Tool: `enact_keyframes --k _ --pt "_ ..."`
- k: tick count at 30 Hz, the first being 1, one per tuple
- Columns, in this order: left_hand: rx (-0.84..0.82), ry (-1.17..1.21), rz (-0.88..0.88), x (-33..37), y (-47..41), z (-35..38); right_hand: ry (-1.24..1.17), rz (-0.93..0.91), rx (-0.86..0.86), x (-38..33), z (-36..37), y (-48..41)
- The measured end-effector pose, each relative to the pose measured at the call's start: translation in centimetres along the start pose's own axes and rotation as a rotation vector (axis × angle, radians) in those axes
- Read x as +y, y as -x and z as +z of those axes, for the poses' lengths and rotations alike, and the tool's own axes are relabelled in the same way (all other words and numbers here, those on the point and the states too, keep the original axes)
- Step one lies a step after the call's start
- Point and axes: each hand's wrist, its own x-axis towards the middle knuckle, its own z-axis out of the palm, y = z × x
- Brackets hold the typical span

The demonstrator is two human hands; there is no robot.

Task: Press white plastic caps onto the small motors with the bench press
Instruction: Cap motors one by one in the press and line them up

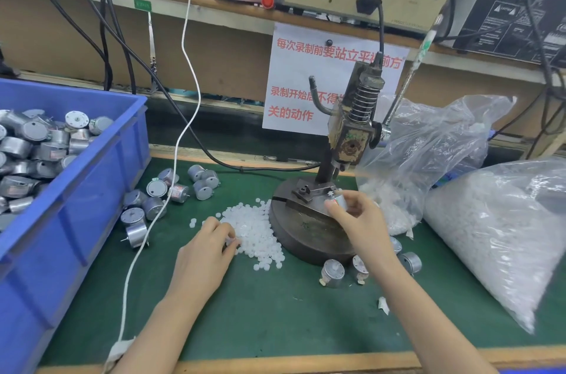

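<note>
The bench press (352, 140) stands on a round metal base (303, 232) in the middle of the green mat. My right hand (358, 217) grips a small silver motor (338, 200) at the fixture on that base, under the ram; a white cap sits on the motor's shaft. My left hand (208, 248) pinches a white cap at the edge of the loose pile of white plastic caps (257, 229) to the left of the base. Capped motors (332, 274) lie in front of the base, near my right wrist.
A blue bin (92, 177) full of motors fills the left side, with several loose motors (171, 192) beside it. Two clear bags of caps (496, 229) lie at the right. A white cable (153, 220) and a black cable cross the mat. The press handle (407, 82) rises to the right.
</note>
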Motion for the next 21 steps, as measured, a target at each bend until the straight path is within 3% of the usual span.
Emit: enact_keyframes --k 6,11,21 --pt "-0.016 -0.008 -0.015 0.0 0.0 -0.1 0.252 -0.192 0.031 1.3 -0.4 -2.0" --pt "-0.025 -0.02 -0.008 0.1 0.0 -0.2 0.364 -0.159 0.058 2.0 0.2 -2.7" --pt "-0.009 0.019 -0.024 -0.3 -0.2 0.1 0.565 -0.272 0.034 2.4 0.2 -3.9"
